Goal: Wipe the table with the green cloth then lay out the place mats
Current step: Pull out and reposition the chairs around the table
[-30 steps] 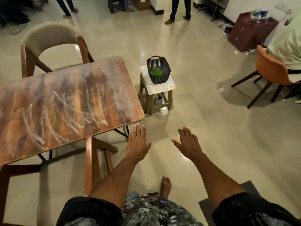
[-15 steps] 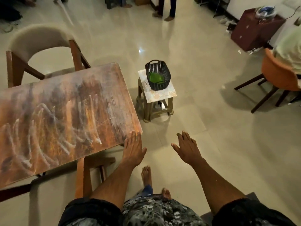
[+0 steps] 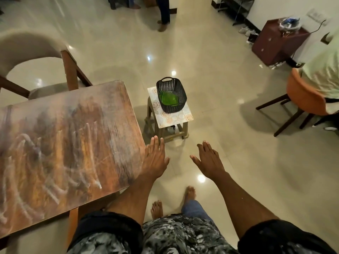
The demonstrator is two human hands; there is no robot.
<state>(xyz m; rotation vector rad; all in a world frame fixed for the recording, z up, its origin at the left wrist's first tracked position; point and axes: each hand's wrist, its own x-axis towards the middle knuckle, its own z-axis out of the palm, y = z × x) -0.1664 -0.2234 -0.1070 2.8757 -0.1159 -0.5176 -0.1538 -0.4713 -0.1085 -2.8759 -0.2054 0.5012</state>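
Head view: table cut off left

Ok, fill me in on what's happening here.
A person stands by the wooden table, whose top shows smeared streaks. Both hands are empty with fingers straight: the left hand at the table's corner, the right hand over the floor. The green cloth lies in the black basket on the small stool ahead. No place mats are visible.
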